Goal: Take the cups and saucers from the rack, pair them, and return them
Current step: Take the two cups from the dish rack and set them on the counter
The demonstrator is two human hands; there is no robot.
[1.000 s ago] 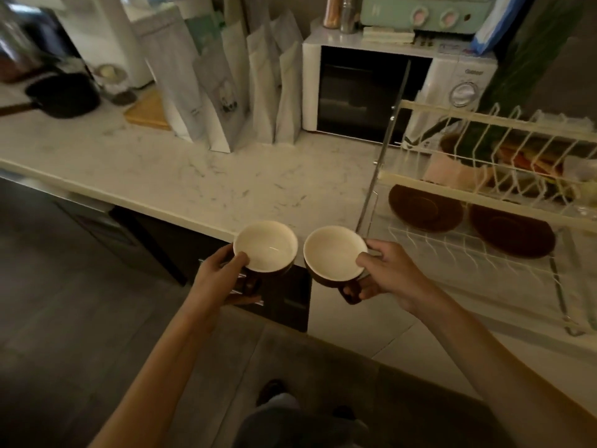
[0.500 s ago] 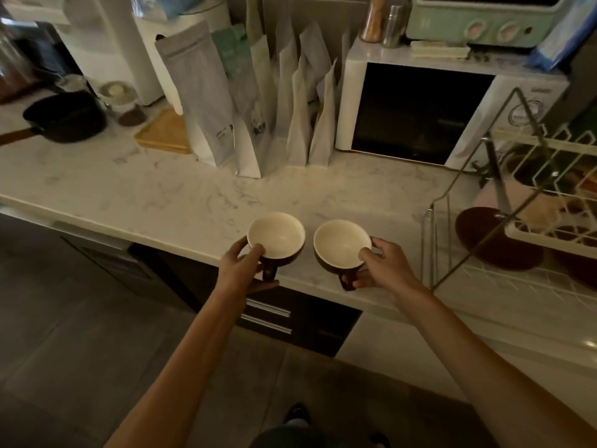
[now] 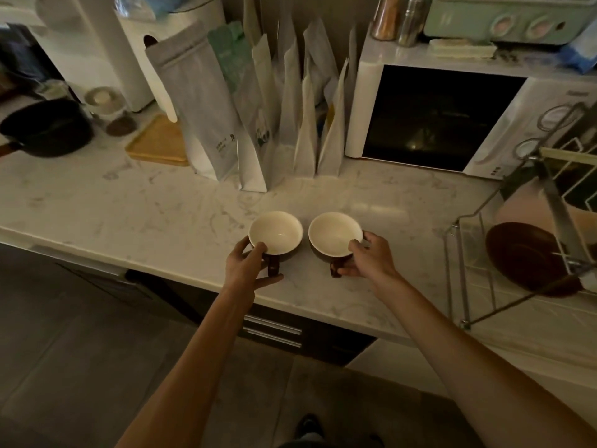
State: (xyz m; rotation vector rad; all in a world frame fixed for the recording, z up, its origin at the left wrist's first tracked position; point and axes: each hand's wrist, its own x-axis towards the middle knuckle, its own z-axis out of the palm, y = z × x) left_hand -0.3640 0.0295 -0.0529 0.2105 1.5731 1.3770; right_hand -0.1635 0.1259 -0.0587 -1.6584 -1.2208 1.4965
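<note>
Two brown cups with cream insides stand upright side by side near the front of the marble counter (image 3: 161,221). My left hand (image 3: 247,270) grips the left cup (image 3: 275,232) at its rim and handle. My right hand (image 3: 368,258) holds the right cup (image 3: 334,233) the same way. Whether the cups rest on the counter or hover just above it is unclear. A brown saucer (image 3: 523,257) lies in the lower tier of the wire dish rack (image 3: 465,270) at the right edge. The rack's upper tier is mostly cut off.
Several paper bags (image 3: 258,118) stand behind the cups. A white microwave (image 3: 436,114) sits at the back right, with a green toaster oven (image 3: 504,17) on top. A black pan (image 3: 45,127), a jar and a wooden tray (image 3: 158,142) are at the back left.
Both hands have carried the cups forward and left, from beyond the counter's front edge to over the counter and lower. The rack now sits further right in view.
</note>
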